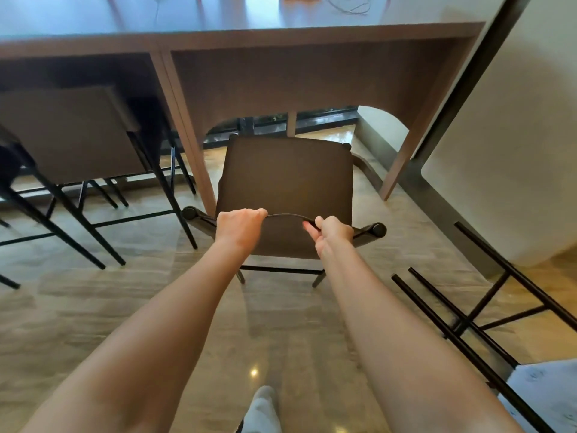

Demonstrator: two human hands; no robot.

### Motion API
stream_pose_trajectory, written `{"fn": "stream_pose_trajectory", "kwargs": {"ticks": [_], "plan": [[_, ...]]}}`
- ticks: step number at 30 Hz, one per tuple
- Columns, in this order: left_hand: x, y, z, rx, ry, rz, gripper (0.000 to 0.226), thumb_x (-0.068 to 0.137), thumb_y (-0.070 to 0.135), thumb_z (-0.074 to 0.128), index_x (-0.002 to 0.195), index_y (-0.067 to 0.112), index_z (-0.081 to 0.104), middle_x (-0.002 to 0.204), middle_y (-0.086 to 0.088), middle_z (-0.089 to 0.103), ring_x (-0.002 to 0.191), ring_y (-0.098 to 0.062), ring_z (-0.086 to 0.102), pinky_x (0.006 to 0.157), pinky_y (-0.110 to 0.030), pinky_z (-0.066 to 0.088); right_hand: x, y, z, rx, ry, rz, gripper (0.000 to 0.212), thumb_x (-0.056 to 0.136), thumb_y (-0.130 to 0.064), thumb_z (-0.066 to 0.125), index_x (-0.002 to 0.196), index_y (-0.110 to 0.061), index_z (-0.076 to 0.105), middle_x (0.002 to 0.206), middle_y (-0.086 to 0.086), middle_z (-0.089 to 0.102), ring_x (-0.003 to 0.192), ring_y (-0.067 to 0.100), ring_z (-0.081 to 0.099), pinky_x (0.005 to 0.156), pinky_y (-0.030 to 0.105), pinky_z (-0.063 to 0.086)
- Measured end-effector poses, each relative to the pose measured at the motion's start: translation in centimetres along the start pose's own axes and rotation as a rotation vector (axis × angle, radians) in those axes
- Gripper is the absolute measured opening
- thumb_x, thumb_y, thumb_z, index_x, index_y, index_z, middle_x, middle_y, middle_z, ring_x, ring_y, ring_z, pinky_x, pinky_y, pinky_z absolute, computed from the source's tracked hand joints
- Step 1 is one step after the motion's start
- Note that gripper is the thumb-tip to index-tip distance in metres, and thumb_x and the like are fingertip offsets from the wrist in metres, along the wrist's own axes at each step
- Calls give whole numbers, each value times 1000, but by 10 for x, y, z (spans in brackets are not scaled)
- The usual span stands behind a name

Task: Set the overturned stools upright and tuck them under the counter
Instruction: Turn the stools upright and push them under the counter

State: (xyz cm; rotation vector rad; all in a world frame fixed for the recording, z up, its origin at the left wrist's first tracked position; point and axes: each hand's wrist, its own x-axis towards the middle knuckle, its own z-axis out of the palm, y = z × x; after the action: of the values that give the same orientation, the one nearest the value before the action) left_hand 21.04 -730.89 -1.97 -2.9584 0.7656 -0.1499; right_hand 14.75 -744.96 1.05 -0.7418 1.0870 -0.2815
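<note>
Directly ahead of me, the stool (285,182) stood upright on the floor (156,307), its dark seat facing the open bay under the desk (249,34), the front edge of the seat just reaching the arched opening. My left hand (239,228) was clenched over the top rail of the low backrest, knuckles up. My right hand (331,232) gripped the same rail a little further along, fingers (310,228) curled under it, with a short stretch of rail showing between the two hands. Both forearms reached straight out toward it.

To the left, a second stool (65,135) sat already tucked under the neighbouring bay of the desk, its black legs splayed on the floor. To the right, a third stool (477,310) lay overturned, its black legs and crossbars running along the floor near the pale wall (515,135). On the desk top a thin cable (349,4) was coiled loosely. One foot in a grey sock (262,407) showed at the bottom edge.
</note>
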Motion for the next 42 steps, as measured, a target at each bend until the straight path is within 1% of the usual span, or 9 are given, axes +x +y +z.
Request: {"fn": "stream_pose_trajectory", "kwargs": {"ticks": [7, 12, 16, 19, 24, 27, 31, 36, 42], "plan": [[63, -15, -3, -6, 69, 103, 35, 94, 3, 44, 117, 24, 59, 96, 2, 68, 89, -21, 67, 62, -29, 37, 35, -31, 42, 76, -36, -53, 53, 88, 25, 41, 136, 4, 39, 137, 25, 42, 112, 34, 58, 89, 47, 55], [102, -23, -1, 8, 89, 110, 37, 93, 4, 45, 119, 25, 60, 98, 3, 69, 91, -21, 67, 66, -28, 37, 60, -51, 65, 41, -80, -44, 55, 86, 25, 46, 136, 3, 39, 140, 24, 39, 116, 39, 55, 87, 47, 56], [135, -26, 0, -1, 89, 102, 31, 96, 7, 47, 119, 23, 60, 100, 0, 70, 94, -21, 67, 78, -31, 46, 84, -66, 85, 7, -112, -33, 54, 86, 22, 49, 136, 0, 41, 139, 21, 42, 117, 39, 56, 86, 45, 57], [162, -26, 2, -33, 32, 62, 31, 93, 4, 49, 116, 20, 63, 100, -2, 70, 97, -24, 66, 88, -35, 45, 100, -78, 99, -49, -128, -17, 52, 88, 18, 51, 135, -2, 44, 133, 18, 47, 115, 37, 58, 82, 42, 59], [195, -26, 9, -92, 7, 31, 27, 93, 6, 53, 113, 19, 65, 97, -3, 71, 95, -23, 66, 97, -39, 42, 121, -92, 116, -102, -141, -12, 36, 88, 15, 54, 119, -2, 52, 115, 14, 50, 110, 35, 60, 81, 40, 59], [207, -25, 8, -107, 12, 24, 29, 92, 4, 51, 113, 19, 65, 97, -3, 71, 96, -24, 66, 100, -40, 39, 132, -99, 126, -115, -137, -11, 27, 88, 16, 55, 106, -4, 51, 109, 14, 51, 104, 32, 61, 81, 41, 59], [213, -27, 10, -128, 64, 17, 30, 91, 3, 51, 113, 19, 64, 97, -3, 71, 95, -25, 66, 98, -40, 39, 145, -104, 134, -115, -125, -2, 25, 85, 18, 55, 100, -2, 54, 109, 15, 52, 95, 32, 59, 81, 41, 60], [206, -27, 14, -148, 130, -2, 36, 87, -3, 49, 114, 16, 64, 98, -6, 71, 97, -29, 64, 107, -43, 32, 147, -101, 135, -71, -129, -16, 44, 86, 18, 56, 126, 2, 51, 122, 18, 51, 106, 33, 60, 81, 41, 59], [202, -25, 13, -172, 115, 7, 42, 85, -3, 47, 119, 16, 61, 104, -6, 69, 101, -30, 60, 112, -45, 24, 147, -100, 132, -76, -144, -11, 45, 85, 14, 60, 127, 1, 50, 127, 20, 52, 108, 35, 61, 81, 44, 59]]}}
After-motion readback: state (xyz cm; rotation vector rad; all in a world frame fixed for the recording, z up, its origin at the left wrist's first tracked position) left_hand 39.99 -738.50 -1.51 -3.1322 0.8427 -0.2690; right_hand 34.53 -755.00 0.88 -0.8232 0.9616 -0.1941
